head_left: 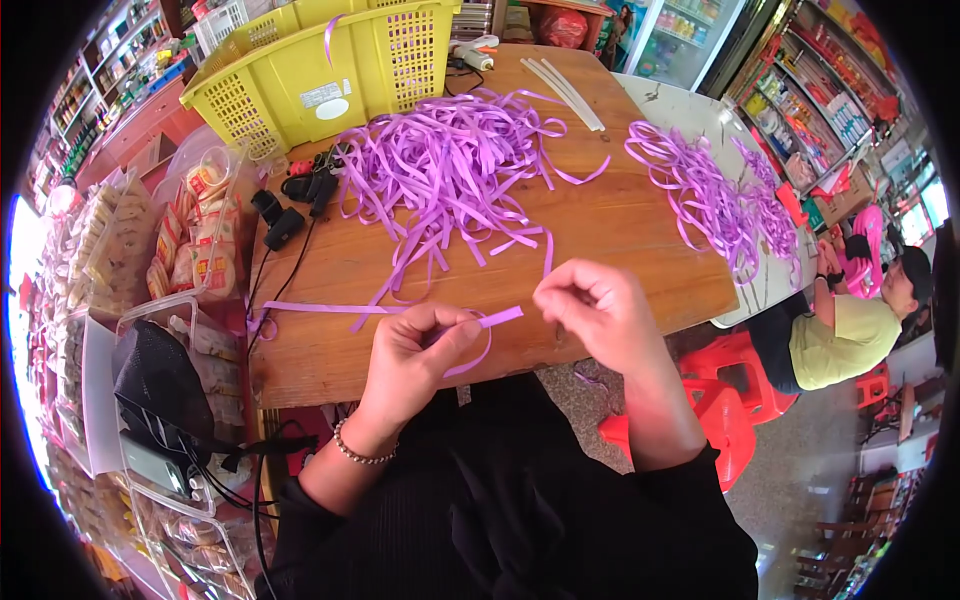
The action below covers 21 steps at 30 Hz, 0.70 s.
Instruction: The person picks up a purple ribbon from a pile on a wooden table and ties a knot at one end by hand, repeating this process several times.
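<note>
My left hand (pixel 410 352), with a beaded bracelet at the wrist, pinches a purple ribbon (pixel 504 316) between thumb and forefinger. One short flat end sticks out toward the right hand, and a loop curves below the fingers. Close by on the right, my right hand (pixel 608 312) is raised with thumb and fingertips pressed together. Whatever it may hold is hidden or too small to see. Beyond both hands, a big tangled pile of purple ribbons (pixel 450 160) lies on the wooden table (pixel 640 250); a strand trails down behind the right fingertips.
A yellow plastic crate (pixel 375 75) stands at the table's far left. White sticks (pixel 565 95) lie behind the pile. More purple ribbons (pixel 700 195) cover a white table at right. Black adapters (pixel 285 228) and cords sit at left, beside packaged goods. A person (pixel 850 340) sits at right near red stools (pixel 722 425).
</note>
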Each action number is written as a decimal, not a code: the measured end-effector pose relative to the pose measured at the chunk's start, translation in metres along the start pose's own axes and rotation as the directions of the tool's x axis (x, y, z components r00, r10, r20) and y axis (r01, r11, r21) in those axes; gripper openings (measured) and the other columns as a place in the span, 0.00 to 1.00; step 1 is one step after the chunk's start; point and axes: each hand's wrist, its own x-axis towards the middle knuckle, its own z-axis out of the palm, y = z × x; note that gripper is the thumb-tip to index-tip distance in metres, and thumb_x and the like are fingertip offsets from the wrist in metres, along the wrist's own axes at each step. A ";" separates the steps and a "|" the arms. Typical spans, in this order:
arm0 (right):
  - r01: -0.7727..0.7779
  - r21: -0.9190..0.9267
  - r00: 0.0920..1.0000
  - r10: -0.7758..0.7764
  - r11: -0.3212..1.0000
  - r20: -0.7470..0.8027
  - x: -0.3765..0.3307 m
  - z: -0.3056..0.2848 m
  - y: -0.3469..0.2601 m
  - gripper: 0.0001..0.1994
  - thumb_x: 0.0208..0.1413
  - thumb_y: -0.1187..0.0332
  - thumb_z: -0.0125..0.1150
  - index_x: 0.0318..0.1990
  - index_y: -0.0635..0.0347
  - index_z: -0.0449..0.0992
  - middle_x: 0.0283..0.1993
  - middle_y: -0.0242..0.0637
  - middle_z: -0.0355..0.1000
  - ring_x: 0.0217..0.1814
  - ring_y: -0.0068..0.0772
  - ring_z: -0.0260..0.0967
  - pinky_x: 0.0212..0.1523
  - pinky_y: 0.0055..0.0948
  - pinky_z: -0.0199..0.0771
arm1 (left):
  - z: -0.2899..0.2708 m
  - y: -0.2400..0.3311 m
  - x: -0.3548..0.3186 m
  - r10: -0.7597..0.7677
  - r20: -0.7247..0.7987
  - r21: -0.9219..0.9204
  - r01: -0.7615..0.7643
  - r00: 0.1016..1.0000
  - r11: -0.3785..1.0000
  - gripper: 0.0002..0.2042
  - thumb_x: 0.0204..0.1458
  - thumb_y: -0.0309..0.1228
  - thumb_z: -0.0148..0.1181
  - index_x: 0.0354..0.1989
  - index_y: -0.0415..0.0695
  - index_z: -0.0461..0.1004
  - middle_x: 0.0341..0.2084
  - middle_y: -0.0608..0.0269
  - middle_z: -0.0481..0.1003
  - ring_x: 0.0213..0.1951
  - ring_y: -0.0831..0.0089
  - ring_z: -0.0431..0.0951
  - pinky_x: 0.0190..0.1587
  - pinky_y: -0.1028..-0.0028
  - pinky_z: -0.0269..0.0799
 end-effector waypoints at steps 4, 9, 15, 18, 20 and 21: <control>0.164 -0.143 0.976 -0.182 0.976 -0.117 -0.006 0.004 -0.018 0.02 0.52 0.76 0.62 0.34 0.64 0.77 0.28 0.31 0.73 0.28 0.17 0.69 0.29 0.19 0.67 | -0.003 0.001 -0.002 0.002 -0.064 0.049 0.002 0.998 0.999 0.02 0.53 0.21 0.60 0.30 0.36 0.78 0.23 0.73 0.74 0.27 0.88 0.68 0.31 0.84 0.63; 0.358 -0.565 0.916 -0.396 0.743 0.061 -0.016 0.028 -0.034 0.07 0.46 0.77 0.66 0.35 0.61 0.79 0.27 0.34 0.69 0.25 0.34 0.69 0.25 0.28 0.69 | 0.007 0.005 -0.001 0.035 -0.029 0.065 -0.033 0.999 0.997 0.03 0.54 0.23 0.60 0.31 0.37 0.77 0.23 0.73 0.74 0.26 0.89 0.68 0.29 0.85 0.64; 0.467 -0.654 0.824 -0.561 0.595 0.078 -0.010 0.038 -0.014 0.08 0.42 0.79 0.67 0.32 0.58 0.79 0.28 0.32 0.68 0.28 0.34 0.69 0.26 0.30 0.69 | 0.011 0.006 -0.005 0.049 -0.035 0.041 -0.047 0.998 0.998 0.03 0.54 0.23 0.60 0.32 0.37 0.77 0.24 0.71 0.75 0.27 0.88 0.69 0.29 0.85 0.64; 0.503 -0.616 0.763 -0.647 0.606 -0.014 -0.007 0.043 -0.009 0.09 0.41 0.80 0.68 0.32 0.58 0.79 0.27 0.32 0.68 0.27 0.31 0.68 0.26 0.29 0.69 | 0.010 0.006 -0.007 0.018 -0.067 -0.093 -0.025 0.998 0.995 0.05 0.56 0.26 0.58 0.34 0.37 0.77 0.22 0.72 0.73 0.23 0.88 0.65 0.25 0.85 0.60; 0.529 -0.569 0.727 -0.682 0.630 -0.080 -0.007 0.045 0.000 0.09 0.41 0.81 0.68 0.32 0.58 0.80 0.28 0.33 0.68 0.27 0.30 0.67 0.25 0.28 0.68 | 0.012 0.012 -0.008 -0.189 0.049 -0.389 0.193 0.981 0.901 0.08 0.58 0.30 0.57 0.38 0.37 0.76 0.20 0.74 0.70 0.20 0.88 0.59 0.20 0.83 0.53; 0.556 -0.518 0.688 -0.710 0.649 -0.151 -0.007 0.046 0.004 0.10 0.42 0.82 0.68 0.32 0.58 0.80 0.29 0.33 0.67 0.27 0.28 0.67 0.25 0.28 0.68 | 0.012 0.011 -0.008 -0.189 0.050 -0.390 0.194 0.981 0.900 0.08 0.58 0.30 0.57 0.38 0.37 0.76 0.20 0.74 0.70 0.20 0.88 0.59 0.20 0.83 0.53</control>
